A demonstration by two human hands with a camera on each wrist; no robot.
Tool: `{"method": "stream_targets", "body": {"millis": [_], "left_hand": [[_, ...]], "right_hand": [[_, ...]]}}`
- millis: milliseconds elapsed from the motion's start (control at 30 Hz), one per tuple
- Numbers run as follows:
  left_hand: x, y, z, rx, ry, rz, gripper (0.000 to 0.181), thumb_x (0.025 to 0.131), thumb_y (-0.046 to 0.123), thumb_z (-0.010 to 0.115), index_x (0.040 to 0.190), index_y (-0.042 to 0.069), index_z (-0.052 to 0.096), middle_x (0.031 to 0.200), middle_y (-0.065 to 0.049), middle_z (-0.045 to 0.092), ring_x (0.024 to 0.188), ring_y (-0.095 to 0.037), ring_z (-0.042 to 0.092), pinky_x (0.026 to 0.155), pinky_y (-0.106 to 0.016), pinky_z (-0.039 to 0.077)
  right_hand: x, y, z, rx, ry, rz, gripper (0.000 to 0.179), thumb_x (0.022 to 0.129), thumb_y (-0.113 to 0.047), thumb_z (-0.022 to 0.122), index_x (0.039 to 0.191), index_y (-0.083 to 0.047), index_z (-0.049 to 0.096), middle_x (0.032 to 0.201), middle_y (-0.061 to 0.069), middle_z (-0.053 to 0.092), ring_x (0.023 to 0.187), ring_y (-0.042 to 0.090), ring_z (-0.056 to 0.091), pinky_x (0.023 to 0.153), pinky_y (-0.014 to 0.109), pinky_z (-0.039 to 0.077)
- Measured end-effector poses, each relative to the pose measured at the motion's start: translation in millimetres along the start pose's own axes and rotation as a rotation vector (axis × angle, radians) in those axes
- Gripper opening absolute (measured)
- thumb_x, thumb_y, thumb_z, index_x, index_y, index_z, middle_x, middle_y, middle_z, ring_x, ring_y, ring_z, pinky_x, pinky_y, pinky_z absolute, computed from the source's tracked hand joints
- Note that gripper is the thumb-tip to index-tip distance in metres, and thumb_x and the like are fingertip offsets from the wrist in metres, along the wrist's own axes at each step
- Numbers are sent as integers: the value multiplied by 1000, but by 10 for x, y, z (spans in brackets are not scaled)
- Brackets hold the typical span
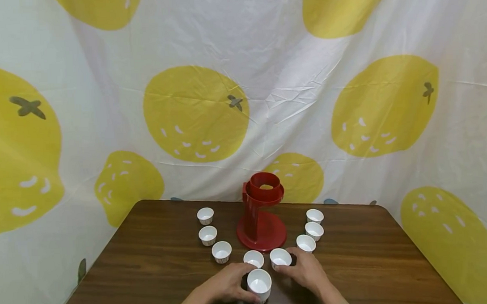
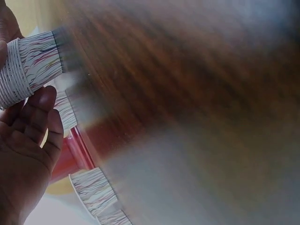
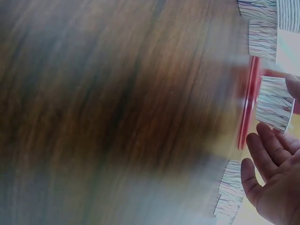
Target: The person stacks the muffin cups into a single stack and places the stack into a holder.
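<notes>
A big white cloth (image 1: 273, 79) with yellow lemons on it hangs at the back. In front of it is a brown table (image 1: 151, 267). A red stand (image 1: 251, 221) is near the table's back edge. It stands up tall on a round foot, and its ring at the top opens up.

The left hand (image 1: 229, 281) has its thumb and fingers around a stack of white cups (image 1: 259, 283), at the front of the table. The stack's long way runs up and down, and its open top points up. I cannot tell if its bottom touches the table. The right hand (image 1: 308, 270) pinches one white cup (image 1: 280, 257) between thumb and fingers, just in front of the red foot. That cup is upright, with its wide mouth up and its narrow end down.

A lone cup (image 1: 253, 258) sits just behind the stack, mouth up. Three cups on the left (image 1: 208, 236) make a slanting line. Three cups on the right (image 1: 314, 231) make another, and all have their mouths up.
</notes>
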State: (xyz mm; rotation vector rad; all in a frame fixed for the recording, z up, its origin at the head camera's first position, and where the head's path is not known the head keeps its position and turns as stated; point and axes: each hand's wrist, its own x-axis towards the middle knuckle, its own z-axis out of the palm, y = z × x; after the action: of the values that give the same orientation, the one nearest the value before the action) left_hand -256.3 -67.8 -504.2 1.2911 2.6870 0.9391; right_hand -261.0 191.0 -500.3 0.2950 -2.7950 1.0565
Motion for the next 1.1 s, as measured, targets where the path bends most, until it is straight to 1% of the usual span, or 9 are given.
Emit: {"method": "stream_targets", "body": {"millis": [167, 267, 467, 567, 700, 767, 833, 933, 1100], "left_hand": [[-8, 5, -1, -38, 6, -24, 54, 72, 38, 89, 114, 13, 66, 98, 16, 64, 91, 1, 57, 84, -21, 48], [-11, 13, -4, -55, 4, -46, 54, 72, 37, 89, 114, 14, 66, 96, 17, 64, 89, 2, 58, 82, -20, 48], [-27, -4, 10, -83, 14, -71, 55, 72, 38, 88, 116, 14, 65, 96, 16, 65, 89, 1, 59, 81, -20, 48], [-33, -20, 27, -128, 20, -94, 56, 72, 37, 89, 117, 14, 65, 98, 17, 65, 91, 1, 58, 83, -22, 48], [-48, -35, 60, -193, 38, -115, 57, 71, 35, 90, 118, 14, 65, 97, 17, 64, 91, 0, 58, 83, -24, 48], [-53, -36, 74, -229, 49, -121, 56, 70, 34, 90, 117, 14, 66, 96, 17, 64, 90, 0, 57, 83, -23, 48], [-55, -38, 84, -252, 57, -118, 55, 70, 32, 91, 116, 14, 67, 95, 18, 64, 89, 0, 57, 82, -23, 48], [-57, -35, 87, -274, 62, -117, 52, 70, 30, 91, 115, 14, 68, 93, 18, 63, 88, 1, 57, 81, -22, 47], [-62, -28, 79, -277, 56, -123, 52, 70, 30, 91, 115, 16, 69, 92, 19, 64, 87, 0, 57, 81, -23, 47]], "right_hand": [[-10, -41, -50, 29, 58, 14, 50, 74, -40, 85, 111, -10, 69, 97, -1, 69, 90, 20, 63, 80, 41, 49], [-21, -71, -78, 51, 82, 24, 52, 75, -41, 85, 114, -10, 69, 100, 0, 70, 90, 18, 62, 80, 39, 49], [-54, -169, -142, 115, 116, 10, 50, 75, -39, 86, 114, -12, 70, 96, -4, 70, 88, 13, 64, 77, 35, 50], [-72, -221, -167, 151, 109, 35, 51, 73, -38, 88, 114, -13, 70, 97, -5, 70, 89, 13, 63, 78, 35, 50], [-101, -272, -184, 248, 64, 65, 53, 72, -34, 89, 116, -12, 69, 98, -4, 69, 89, 13, 63, 76, 31, 50], [-125, -293, -192, 294, 34, 50, 52, 73, -30, 89, 116, -10, 68, 98, -2, 68, 88, 14, 63, 74, 28, 51], [-151, -313, -201, 304, 10, 18, 50, 73, -27, 89, 115, -10, 68, 98, -3, 68, 88, 14, 63, 75, 28, 51], [-188, -339, -204, 308, -25, -52, 46, 74, -25, 88, 114, -11, 69, 98, -4, 69, 90, 14, 63, 80, 33, 51], [-245, -383, -170, 326, -72, -157, 45, 77, -26, 86, 115, -11, 68, 102, -6, 70, 98, 14, 62, 88, 39, 50]]}}
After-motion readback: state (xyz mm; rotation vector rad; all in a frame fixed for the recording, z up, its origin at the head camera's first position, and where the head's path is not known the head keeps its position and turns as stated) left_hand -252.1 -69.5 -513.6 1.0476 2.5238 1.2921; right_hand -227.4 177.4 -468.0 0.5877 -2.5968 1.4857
